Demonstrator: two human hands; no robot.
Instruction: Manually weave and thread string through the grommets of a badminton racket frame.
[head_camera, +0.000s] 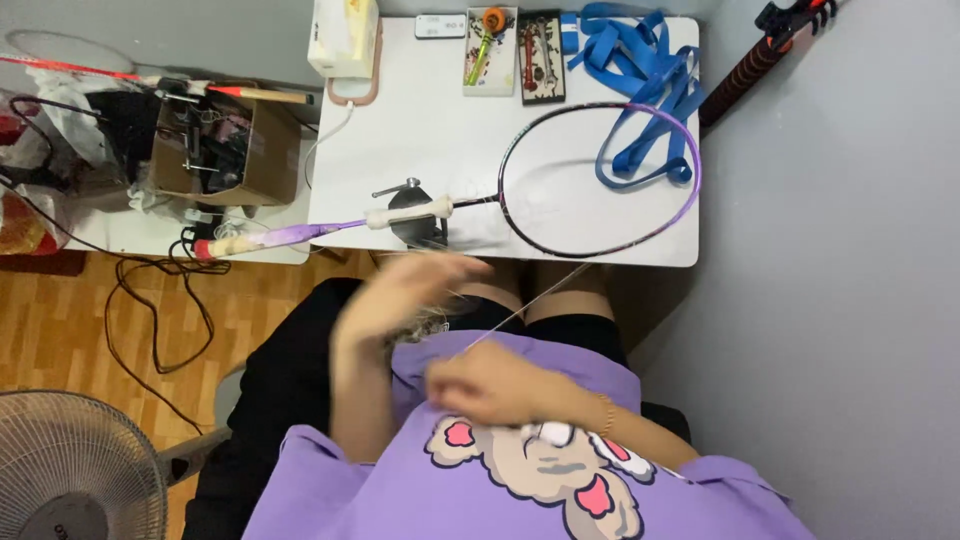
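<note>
White string (530, 300) is running in a thin line from my right hand (495, 385) up toward the edge of the table (420, 130), and I am pinching its near end with the fingers closed on it, close against my purple shirt (520, 480). I am holding my left hand (405, 295) a little higher and further out, near the table edge, and it is blurring in the picture, fingers loosely together and slightly curled; I cannot tell whether it is gripping the string or only brushing it.

On the table the racket (600, 180) is lying flat, its dark and purple hoop toward the right side and unstrung as far as I can see, its shaft passing over a small black clamp (415, 215) and its pale grip sticking out past the left edge. A blue strap (640, 90) is lying in loops over the far right corner, partly under the hoop's rim. Two small trays of tools (515, 50) are sitting at the far edge, with a white box (343, 35) beside them. A cardboard box (225, 150) is standing to the left, and a fan (75, 475) is showing at the lower left on the wooden floor
</note>
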